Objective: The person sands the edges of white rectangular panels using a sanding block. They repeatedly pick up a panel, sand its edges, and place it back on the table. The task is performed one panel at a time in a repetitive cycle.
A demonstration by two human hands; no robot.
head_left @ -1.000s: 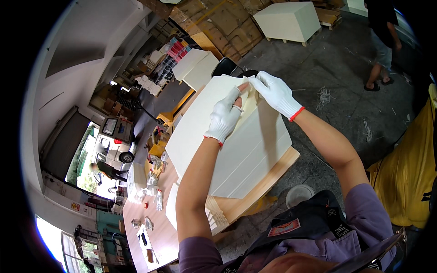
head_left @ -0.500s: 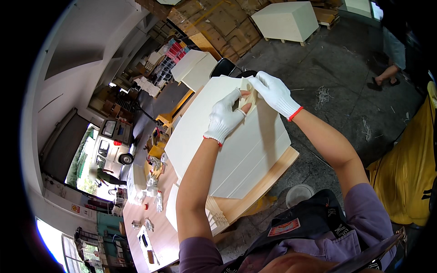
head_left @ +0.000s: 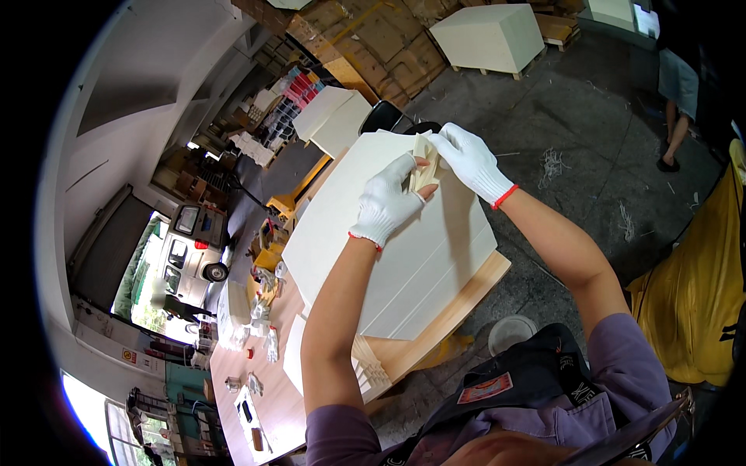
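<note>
My left hand [head_left: 386,200], in a white knit glove with bare thumb and finger tips, pinches a pale cream folded piece [head_left: 420,172] that looks like thin card or paper. At its far end, my right hand [head_left: 468,163], gloved in white with a red cuff, has its fingers closed on the same piece. Those right fingertips are partly hidden. Under both hands lies a large white sheet [head_left: 342,256], with straight crease lines near its closer edge. Whether it is one sheet or a stack, I cannot tell.
The sheet rests on a wooden table [head_left: 466,291]. Smaller white pieces [head_left: 370,371], gloves [head_left: 272,343] and small tools lie to the left. A white bucket [head_left: 511,332] stands by the table, a yellow covered bulk [head_left: 691,287] at right. Another person's legs [head_left: 678,128] show far right.
The cream piece has changed shape slightly between my hands, its folds now narrower and straighter. My left hand has shifted a little to the right. The person at far right has moved.
</note>
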